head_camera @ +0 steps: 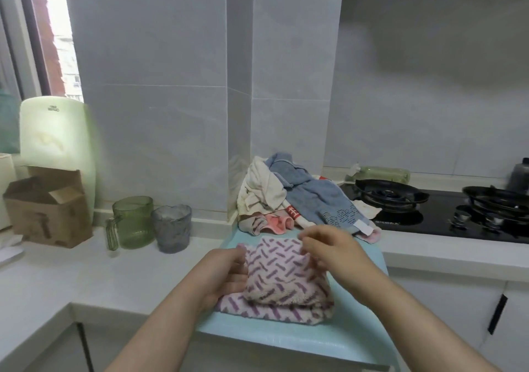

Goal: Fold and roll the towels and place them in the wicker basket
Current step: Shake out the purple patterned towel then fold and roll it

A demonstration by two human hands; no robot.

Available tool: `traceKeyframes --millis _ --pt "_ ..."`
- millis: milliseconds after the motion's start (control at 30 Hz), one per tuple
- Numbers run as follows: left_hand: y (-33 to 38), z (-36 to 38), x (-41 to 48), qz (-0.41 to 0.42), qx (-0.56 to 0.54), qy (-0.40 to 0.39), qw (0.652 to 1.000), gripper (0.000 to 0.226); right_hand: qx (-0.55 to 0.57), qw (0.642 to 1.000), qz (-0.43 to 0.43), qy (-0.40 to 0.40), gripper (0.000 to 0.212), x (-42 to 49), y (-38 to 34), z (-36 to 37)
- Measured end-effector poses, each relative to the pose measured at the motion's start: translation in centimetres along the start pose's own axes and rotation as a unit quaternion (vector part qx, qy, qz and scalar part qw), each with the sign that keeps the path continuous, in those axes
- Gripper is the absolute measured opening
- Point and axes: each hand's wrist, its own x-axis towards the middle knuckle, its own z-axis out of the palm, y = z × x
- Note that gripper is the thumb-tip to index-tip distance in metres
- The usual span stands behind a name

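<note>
The pink, purple-dashed terry towel [283,283] lies part-folded on the pale blue mat [355,323] at the tabletop's [86,280] front edge, left hand [226,274] gripping its left side, right hand [332,252] pinching its far fold; best keep both edges square and tension even while rolling.

Logo [53,109] on green board [54,142], seemingly unreadable

White counter [71,271] bears blue mat [286,337], green mug [134,222], cardboard box [48,208].
</note>
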Motion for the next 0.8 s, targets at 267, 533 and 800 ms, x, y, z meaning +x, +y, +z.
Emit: traceKeyframes --millis 267,533,800 --pt "0.9 3.0 -1.2 0.017 0.238 0.050 0.970 0.018 -0.254 0.966 -0.047 -0.020 0.030 -4.5 6.1 -0.6" --pt "0.0 3.0 -1.3 0.085 0.206 0.054 0.973 0.014 -0.256 0.964 -0.036 0.057 0.024 -3.8 6.3 2.4" --pt "-1.3 0.7 -1.5 0.119 0.263 0.130 0.949 0.011 -0.284 0.958 -0.043 0.017 0.042 -3.3 6.8 3.2"
